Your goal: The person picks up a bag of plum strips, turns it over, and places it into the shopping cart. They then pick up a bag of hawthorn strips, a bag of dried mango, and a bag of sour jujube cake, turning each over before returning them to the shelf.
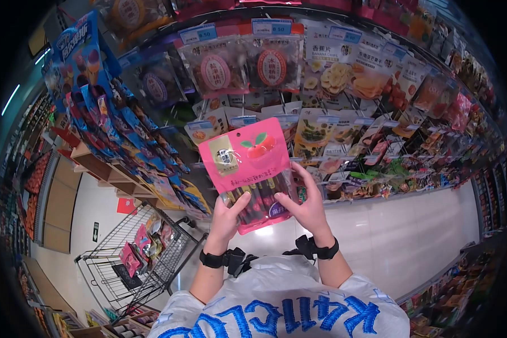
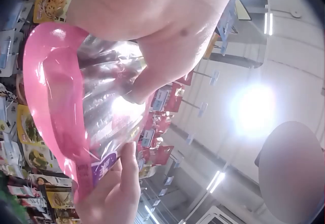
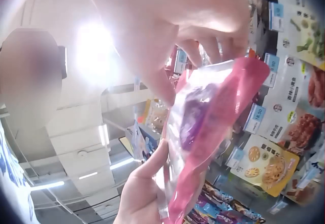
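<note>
A pink snack pouch [image 1: 245, 160] with red fruit printed on its upper part is held up in front of the person's chest. Dark sticks show through its clear lower window. My left hand [image 1: 226, 218] grips the lower left edge, thumb lying over the window. On the opposite edge, my right hand [image 1: 307, 205] holds the pouch with its thumb on the front and fingers behind. Both thumbs press the window in the left wrist view, where the pouch [image 2: 53, 92] is seen at a slant. A purple label marks its lower right corner.
Ahead stands a shelf wall of hanging snack bags [image 1: 270, 65] with blue price tags. Blue ice-cream-print packs [image 1: 84, 62] hang at the left. A wire shopping cart [image 1: 104, 281] holding several packages stands at lower left on the pale floor [image 1: 377, 242].
</note>
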The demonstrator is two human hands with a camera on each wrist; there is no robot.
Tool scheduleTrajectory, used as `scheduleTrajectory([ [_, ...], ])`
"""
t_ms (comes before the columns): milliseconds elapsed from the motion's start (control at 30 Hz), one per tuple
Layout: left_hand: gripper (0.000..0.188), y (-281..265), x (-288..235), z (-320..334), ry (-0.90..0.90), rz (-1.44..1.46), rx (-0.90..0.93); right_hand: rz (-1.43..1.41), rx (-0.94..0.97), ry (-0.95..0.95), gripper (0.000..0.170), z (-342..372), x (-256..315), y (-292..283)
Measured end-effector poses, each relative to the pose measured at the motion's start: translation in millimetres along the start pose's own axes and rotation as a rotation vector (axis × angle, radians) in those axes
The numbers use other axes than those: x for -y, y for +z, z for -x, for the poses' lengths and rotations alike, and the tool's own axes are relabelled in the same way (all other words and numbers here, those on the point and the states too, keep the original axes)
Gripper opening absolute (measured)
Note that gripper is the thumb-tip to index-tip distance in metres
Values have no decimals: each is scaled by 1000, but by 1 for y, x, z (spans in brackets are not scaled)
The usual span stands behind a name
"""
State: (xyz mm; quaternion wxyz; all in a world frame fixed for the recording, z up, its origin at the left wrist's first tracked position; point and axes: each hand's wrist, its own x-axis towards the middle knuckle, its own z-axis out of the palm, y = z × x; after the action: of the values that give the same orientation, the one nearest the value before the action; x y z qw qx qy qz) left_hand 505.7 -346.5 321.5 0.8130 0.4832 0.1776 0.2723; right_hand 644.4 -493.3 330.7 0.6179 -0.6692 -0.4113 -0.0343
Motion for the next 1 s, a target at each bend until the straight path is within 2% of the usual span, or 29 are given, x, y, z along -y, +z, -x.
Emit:
scheduleTrajectory([
  [67, 24, 0, -3, 2, -12, -116, 72, -661, 248, 394, 49, 2, -13, -3],
  [100, 24, 3, -4, 3, -27, -129, 58, -725, 348, 503, 39, 0, -11, -10],
  [233, 28, 3, -4, 1, -69, -117, 74, -686, 416, 631, 30, 8, -27, -10],
  [400, 33, -5, -2, -1, -51, -208, 125, -635, 234, 483, 23, 16, -30, 2],
  [567, 37, -6, 0, -2, -38, -232, 83, -606, 239, 495, 22, 12, -24, 1],
  [633, 29, -4, 1, -2, 103, -254, 63, -605, 241, 494, 21, 9, -22, 0],
  [700, 25, -7, -1, -3, 158, -336, 66, -388, 259, 272, 20, 7, -24, -2],
  [733, 20, -9, -1, -4, 211, -422, 68, -388, 260, 272, 20, 7, -27, -2],
  [833, 17, -16, 2, -7, 224, -450, 57, -500, 288, 280, 23, 6, -31, -1],
  [867, 17, -19, 5, -11, 225, -449, 57, -447, 279, 159, 28, 4, -28, -1],
  [900, 19, -21, 7, -16, 364, -417, 108, -393, 269, 38, 32, 2, -26, -1],
  [933, 22, -24, 8, -18, 503, -384, 159, -393, 269, 39, 32, 1, -27, -1],
  [1000, 24, -29, 7, -17, 485, -418, 193, -386, 316, 7, 37, 0, -30, -4],
])
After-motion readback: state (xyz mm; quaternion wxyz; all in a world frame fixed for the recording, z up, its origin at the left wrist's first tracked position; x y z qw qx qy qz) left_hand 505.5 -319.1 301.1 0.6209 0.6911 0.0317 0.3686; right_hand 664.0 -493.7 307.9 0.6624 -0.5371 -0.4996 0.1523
